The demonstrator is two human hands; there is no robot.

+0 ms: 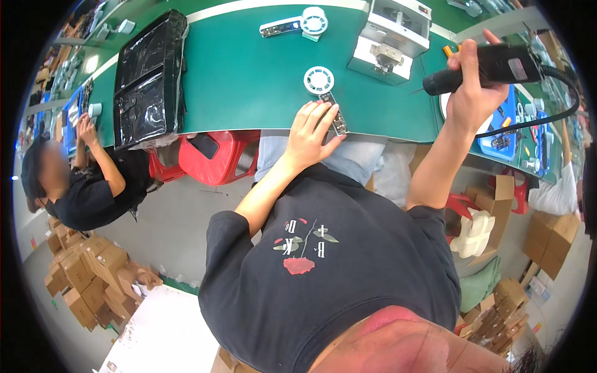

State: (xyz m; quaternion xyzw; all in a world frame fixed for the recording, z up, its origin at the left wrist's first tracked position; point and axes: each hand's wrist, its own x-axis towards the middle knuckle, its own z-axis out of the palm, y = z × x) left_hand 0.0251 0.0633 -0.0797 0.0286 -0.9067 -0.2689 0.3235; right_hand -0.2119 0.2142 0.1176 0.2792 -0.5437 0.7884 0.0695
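My left hand (pixel 305 133) grips the narrow handle of a small handheld fan (pixel 319 81) near the table's front edge, thumb on one side and fingers on the other. The fan has a round white head, and the circuit board in its opened handle shows partly beside my fingers. Raised at the right, my right hand (pixel 472 99) is closed around a black electric screwdriver (pixel 513 65). Its thin bit points left, apart from the fan, and a black cable trails from its rear. A second opened fan (pixel 314 22) lies farther back on the green table (pixel 242 81).
A grey-white machine (pixel 392 43) stands at back right. Black trays in clear plastic (pixel 149 81) lie at left. Blue bins with parts (pixel 507 140) are on the right. A co-worker (pixel 81 168) sits far left beside a red stool (pixel 217 158); cardboard boxes (pixel 93 273) are stacked behind.
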